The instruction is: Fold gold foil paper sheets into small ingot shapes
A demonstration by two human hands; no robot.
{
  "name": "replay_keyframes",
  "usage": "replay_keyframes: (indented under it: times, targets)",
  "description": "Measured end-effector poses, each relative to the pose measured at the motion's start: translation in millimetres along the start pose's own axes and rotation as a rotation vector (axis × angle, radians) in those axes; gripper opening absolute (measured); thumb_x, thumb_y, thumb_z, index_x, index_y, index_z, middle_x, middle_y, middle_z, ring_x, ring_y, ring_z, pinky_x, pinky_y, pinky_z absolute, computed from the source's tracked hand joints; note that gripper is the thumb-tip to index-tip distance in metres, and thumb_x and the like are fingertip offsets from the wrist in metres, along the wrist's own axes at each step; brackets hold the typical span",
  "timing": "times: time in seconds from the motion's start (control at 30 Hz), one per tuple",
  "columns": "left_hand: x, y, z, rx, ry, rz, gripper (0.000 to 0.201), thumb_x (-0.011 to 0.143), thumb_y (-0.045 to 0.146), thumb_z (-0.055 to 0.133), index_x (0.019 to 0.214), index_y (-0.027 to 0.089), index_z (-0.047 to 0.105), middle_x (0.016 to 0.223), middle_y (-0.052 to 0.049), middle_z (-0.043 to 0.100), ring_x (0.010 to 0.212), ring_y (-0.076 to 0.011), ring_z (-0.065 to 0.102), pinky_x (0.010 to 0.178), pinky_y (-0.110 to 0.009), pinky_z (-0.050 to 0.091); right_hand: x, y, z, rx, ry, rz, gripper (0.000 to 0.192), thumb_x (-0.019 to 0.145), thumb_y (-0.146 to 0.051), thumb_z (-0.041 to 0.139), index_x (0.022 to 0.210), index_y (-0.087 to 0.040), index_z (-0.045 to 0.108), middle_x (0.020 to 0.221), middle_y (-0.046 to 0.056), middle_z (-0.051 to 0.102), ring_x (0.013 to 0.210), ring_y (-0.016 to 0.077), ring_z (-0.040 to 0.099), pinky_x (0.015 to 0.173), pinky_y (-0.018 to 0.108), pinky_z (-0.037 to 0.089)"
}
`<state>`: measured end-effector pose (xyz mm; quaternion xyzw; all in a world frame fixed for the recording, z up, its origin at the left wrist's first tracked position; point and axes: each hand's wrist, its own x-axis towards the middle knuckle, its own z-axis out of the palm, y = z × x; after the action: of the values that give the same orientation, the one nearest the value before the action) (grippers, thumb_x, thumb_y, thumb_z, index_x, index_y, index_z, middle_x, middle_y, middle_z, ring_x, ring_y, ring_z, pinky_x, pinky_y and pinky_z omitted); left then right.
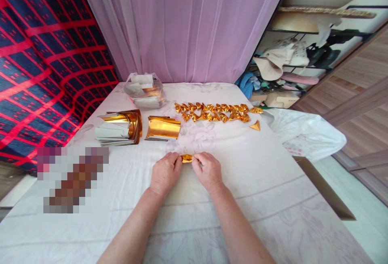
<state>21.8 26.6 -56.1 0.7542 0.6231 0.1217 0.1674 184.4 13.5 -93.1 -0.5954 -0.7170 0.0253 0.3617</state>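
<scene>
Both hands pinch one gold paper piece, mid-fold, on the table.

The left hand (165,173) and right hand (207,171) have their fingers closed on the gold paper piece (187,158), just above the table (242,199). Judging by this, the fold needs pressing flat. Beyond lie two stacks of gold sheets (163,128), roughly twenty folded pieces (215,112), and one bag (144,91).

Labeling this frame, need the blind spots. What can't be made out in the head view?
- Gold foil piece: mostly covered by the fingertips of the left hand and right hand; its fold shape is unclear.
- Pixelated patch on the tablecloth: blurred, content unknown.
- Plastic bag: its contents are too hazy to identify.
- Folded gold pieces: too small to count.
- Shelf items: partly cut off by the curtain.
</scene>
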Motion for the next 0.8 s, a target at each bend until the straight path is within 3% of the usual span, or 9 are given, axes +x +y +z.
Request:
replay_keyframes:
  times: [0.8]
  targets:
    - [0.5,0.1,1.0,-0.048,-0.031,0.035,0.022,0.094,0.024,0.043,0.089,0.022,0.064,0.092,-0.004,0.070,0.086,-0.0186,0.065,0.071,-0.026,0.042,1.1,-3.4,-1.2,0.091,0.042,-0.012,0.025,0.087,-0.017,0.047,0.066,-0.021,0.061,0.064,0.001,0.062,0.064,0.0141,0.056,0.065,0.023,0.039]
